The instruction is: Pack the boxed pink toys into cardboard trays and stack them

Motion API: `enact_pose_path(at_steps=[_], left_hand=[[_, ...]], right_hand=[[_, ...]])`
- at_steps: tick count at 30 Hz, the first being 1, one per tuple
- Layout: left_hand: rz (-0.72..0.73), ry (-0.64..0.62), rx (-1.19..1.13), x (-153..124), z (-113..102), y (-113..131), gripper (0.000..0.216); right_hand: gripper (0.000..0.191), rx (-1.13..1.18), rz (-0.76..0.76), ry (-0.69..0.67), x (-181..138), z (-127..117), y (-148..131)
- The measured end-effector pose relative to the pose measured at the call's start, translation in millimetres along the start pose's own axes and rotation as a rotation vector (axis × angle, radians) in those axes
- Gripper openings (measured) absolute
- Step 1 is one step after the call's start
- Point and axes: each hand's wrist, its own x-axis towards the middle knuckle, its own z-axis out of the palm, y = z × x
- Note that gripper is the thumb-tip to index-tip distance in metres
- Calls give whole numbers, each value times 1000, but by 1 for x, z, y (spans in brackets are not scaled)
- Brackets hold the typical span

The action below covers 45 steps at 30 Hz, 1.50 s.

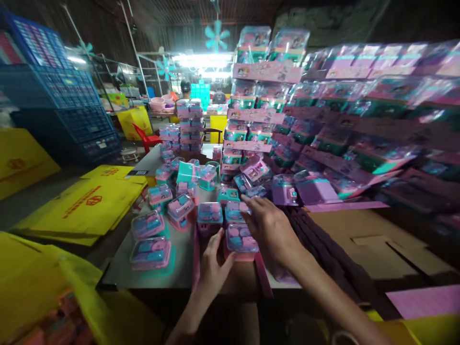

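Note:
My left hand (214, 262) is over the left side of a pink open carton (264, 278), thumb and fingers apart. Its thumb tip is at the near edge of a clear-lidded plastic box (241, 242) with pink and blue pieces inside. My right hand (275, 225) reaches over that box's right side, fingers stretched out and thumb apart; whether they touch it is hard to tell. Behind it, partly covered by my right fingers, is another clear-lidded box (233, 211). To the left is a similar box (210, 213). The carton's near end shows its bare brown bottom.
Loose clear boxes (151, 254) lie on the table's left (118, 268). Filled pink trays (257, 115) are stacked high behind and to the right. Flat cardboard (359, 235) lies at right. Yellow sacks (86, 201) and blue crates (61, 100) stand left.

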Motion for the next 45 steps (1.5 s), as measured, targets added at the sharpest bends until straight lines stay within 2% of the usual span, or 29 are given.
enact_pose_path(at_steps=[2, 4, 6, 8, 11, 13, 15, 18, 22, 26, 29, 33, 37, 39, 42, 45], left_hand=[[131, 21, -36, 13, -16, 29, 39], [204, 54, -68, 28, -33, 50, 32], [210, 115, -81, 39, -48, 60, 31], [179, 180, -83, 45, -59, 59, 30], [121, 228, -87, 48, -67, 46, 26], [78, 219, -98, 49, -66, 38, 25], [15, 182, -117, 50, -64, 32, 25], [-82, 136, -143, 51, -61, 29, 27], [-79, 178, -148, 51, -59, 28, 26], [-43, 188, -146, 48, -54, 32, 24], [-90, 142, -193, 43, -48, 37, 27], [-193, 88, -316, 34, -37, 40, 42], [-317, 126, -509, 29, -29, 42, 58], [-363, 152, -617, 29, -27, 46, 66], [-365, 170, -765, 30, -23, 53, 80], [-367, 84, -870, 26, -15, 62, 81]], right_hand=[[34, 129, -60, -130, 57, 23, 1], [31, 209, -80, -284, 106, 64, -3], [32, 230, -87, -408, 144, 112, -10], [32, 231, -105, -489, 170, 158, -17], [47, 235, -117, -544, 188, 209, -20], [63, 234, -95, -555, 190, 230, -17], [67, 237, -71, -545, 188, 242, -11], [64, 272, -62, -511, 184, 247, 1], [63, 353, -61, -451, 181, 237, 15], [56, 429, -41, -340, 181, 213, 28], [58, 486, -6, -241, 182, 179, 43], [60, 603, 137, -105, 172, 114, 67], [63, 952, 406, -101, 129, 47, 74], [62, 1090, 469, -132, 99, 21, 69], [62, 1163, 515, -149, 54, -5, 56], [62, 1144, 519, -168, 12, -17, 43]])
